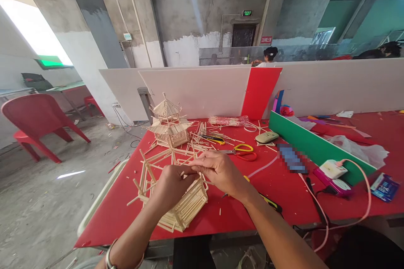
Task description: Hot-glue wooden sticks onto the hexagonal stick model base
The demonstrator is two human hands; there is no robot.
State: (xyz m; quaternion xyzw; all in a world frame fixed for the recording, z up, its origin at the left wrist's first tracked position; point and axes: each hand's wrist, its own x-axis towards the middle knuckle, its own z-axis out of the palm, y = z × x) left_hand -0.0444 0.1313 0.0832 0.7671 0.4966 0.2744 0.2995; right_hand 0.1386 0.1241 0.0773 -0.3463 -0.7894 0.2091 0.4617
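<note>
Head camera: two bare hands at work over a stick frame on a red table.
Frame, place: directly beneath the grip, spreading left of it and toward the wearer.
Frame, heading: sits upright, top facing up; polygonal and squat, no clear long axis. Slats of the near-right wall run from near left to far right. Stick ends jut outward at the corners.
Pagoda model: one, beyond the grip and to its left; axis vertical, spire up, two roof tiers.
Count, tools: one pair of scissors, right of and beyond the grip; one craft knife, beyond it; one yellow-and-black tool, right and nearer, partly behind the forearm.
Count, sticks: one clear bag of sticks, far beyond the grip; loose sticks nearer, overlapped, too many to count.
Count, other: one olive case and one phone, both to the right.
Left hand: enters from lower left, back upward, fingers curled; one bracelet at the wrist.
Right hand: enters from lower right, wrist bent, fingers pointing left.
Grip: fingertips of both hands meet above the frame's rim; cannot tell what, if anything, is pinched.
</note>
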